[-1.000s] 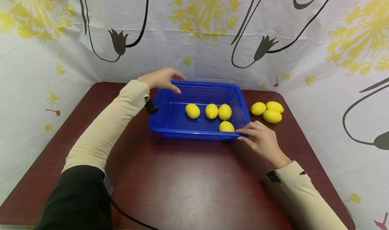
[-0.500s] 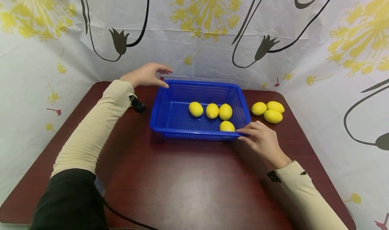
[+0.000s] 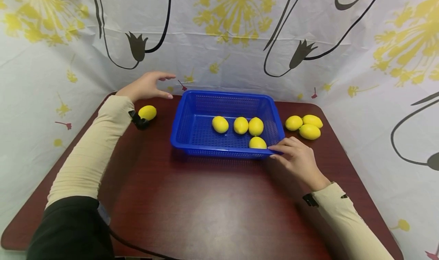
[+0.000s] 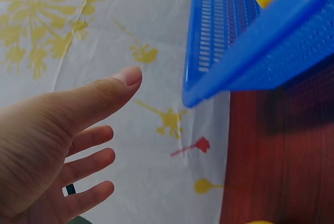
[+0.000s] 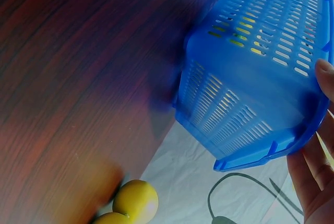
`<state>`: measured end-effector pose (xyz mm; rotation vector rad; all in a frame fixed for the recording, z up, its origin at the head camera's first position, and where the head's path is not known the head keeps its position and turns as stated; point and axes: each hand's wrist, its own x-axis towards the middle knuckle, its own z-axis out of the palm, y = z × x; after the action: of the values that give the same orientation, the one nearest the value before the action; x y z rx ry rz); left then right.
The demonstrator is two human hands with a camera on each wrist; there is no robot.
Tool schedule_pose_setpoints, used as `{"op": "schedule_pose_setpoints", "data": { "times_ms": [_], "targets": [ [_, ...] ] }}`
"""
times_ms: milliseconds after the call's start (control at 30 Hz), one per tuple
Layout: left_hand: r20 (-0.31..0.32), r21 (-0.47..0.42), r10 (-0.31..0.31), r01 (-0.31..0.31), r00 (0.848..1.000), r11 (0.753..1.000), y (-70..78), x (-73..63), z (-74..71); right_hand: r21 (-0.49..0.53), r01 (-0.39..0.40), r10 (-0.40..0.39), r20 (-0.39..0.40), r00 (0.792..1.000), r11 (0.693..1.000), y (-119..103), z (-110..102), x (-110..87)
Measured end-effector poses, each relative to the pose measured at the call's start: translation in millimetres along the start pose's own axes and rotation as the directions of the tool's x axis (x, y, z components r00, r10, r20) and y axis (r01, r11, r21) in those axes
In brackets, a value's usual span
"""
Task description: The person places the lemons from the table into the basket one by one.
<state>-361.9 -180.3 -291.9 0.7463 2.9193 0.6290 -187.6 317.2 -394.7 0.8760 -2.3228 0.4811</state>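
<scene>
The blue basket (image 3: 212,149) stands upright on the table (image 3: 205,199), four lemons (image 3: 241,125) inside. The right hand (image 3: 297,159) grasps its near right corner. The left hand (image 3: 145,86) is released, apart from the far left corner. One lemon (image 3: 148,112) lies left; three lemons (image 3: 310,131) lie right, touching.

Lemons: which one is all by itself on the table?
The lemon left of the blue basket; four others are inside, and three more cluster on its right.

the left grip (image 3: 144,87) hangs loosely spread while the right grip (image 3: 297,160) apparently pinches.
</scene>
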Motion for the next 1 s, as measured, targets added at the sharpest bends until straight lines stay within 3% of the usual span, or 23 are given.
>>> {"op": "schedule_pose_setpoints", "data": {
  "times_ms": [367, 633, 1000],
  "targets": [
    [-0.040, -0.002, -0.063, 0.062, 0.997, 0.998, -29.3, -15.7, 11.4, 0.009, -0.005, 0.005, -0.002, 1.000, 1.000, 1.0, 0.3, -1.9],
    [-0.035, 0.007, -0.118, 0.118, 0.992, 0.993, -49.8, -22.8, 23.8, 0.031, -0.003, 0.003, -0.009, 1.000, 1.000, 0.4, 1.8, -2.1],
    [-0.018, 0.008, -0.133, 0.133, 0.991, 0.991, -72.3, -29.5, 43.9, 0.023, -0.005, 0.005, -0.004, 1.000, 1.000, -0.1, 0.9, -1.1]
  ]
}}
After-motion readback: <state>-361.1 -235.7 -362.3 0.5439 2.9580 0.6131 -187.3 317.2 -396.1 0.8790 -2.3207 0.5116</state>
